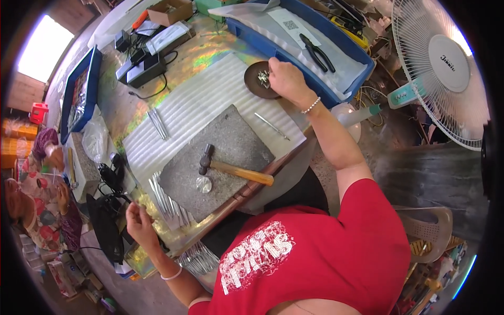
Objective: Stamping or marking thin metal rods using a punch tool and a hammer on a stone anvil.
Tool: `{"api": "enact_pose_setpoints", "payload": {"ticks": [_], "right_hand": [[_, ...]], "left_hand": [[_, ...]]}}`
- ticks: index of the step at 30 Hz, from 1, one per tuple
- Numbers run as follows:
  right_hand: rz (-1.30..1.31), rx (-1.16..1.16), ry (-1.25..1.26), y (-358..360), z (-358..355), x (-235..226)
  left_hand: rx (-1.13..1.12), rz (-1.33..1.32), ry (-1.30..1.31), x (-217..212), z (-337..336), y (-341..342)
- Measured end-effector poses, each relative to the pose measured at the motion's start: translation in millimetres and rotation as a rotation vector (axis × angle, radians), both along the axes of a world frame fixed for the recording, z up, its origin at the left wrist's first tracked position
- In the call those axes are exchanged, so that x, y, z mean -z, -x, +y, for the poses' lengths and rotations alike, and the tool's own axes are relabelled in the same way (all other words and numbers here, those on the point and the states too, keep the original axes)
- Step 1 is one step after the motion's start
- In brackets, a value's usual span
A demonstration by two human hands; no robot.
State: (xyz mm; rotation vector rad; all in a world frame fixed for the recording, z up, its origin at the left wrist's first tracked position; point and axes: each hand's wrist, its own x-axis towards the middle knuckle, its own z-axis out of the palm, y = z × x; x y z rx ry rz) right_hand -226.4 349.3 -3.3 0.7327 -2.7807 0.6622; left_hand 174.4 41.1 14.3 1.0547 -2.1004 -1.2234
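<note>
My right hand [287,81] is over the right rim of a small brown bowl [253,84], with its fingers drawn together. Small pale metal bits [264,79] lie in that bowl. Off the table's left side is my left hand [140,223], fingers curled in; whatever either hand holds is hidden. A hammer [231,169] with a wooden handle rests on the grey stone slab [231,134]. Beside its head sits a small shiny round metal piece [203,184]. Thin metal rods [167,202] lie near my left hand, and a thin pointed tool [272,126] lies right of the slab.
Behind the bowl is a blue tray [252,39] with black-handled pliers [317,53] in it. More rods [157,124] lie on white foam sheet [210,84]. Black power boxes [146,71] stand at the back. A white fan [441,63] is at right; another person [44,194] sits at left.
</note>
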Motion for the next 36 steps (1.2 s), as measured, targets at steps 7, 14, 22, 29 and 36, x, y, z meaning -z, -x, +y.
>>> {"api": "enact_pose_setpoints", "payload": {"ticks": [7,14,22,29,36], "right_hand": [[-0.028,-0.085,0.279,6,12,5],[-0.426,-0.064,0.636,0,14,-2],[-0.633,-0.057,0.822,-6,17,-11],[-0.804,-0.308,0.883,-93,6,-58],[-1.366,-0.413,0.965,-192,-6,-76]], "left_hand": [[0.078,0.219,-0.069,-59,97,3],[0.301,0.190,-0.064,-29,127,33],[0.341,0.049,-0.049,-14,120,38],[0.241,0.242,-0.392,-19,128,23],[0.287,0.531,-0.807,-30,144,29]]}}
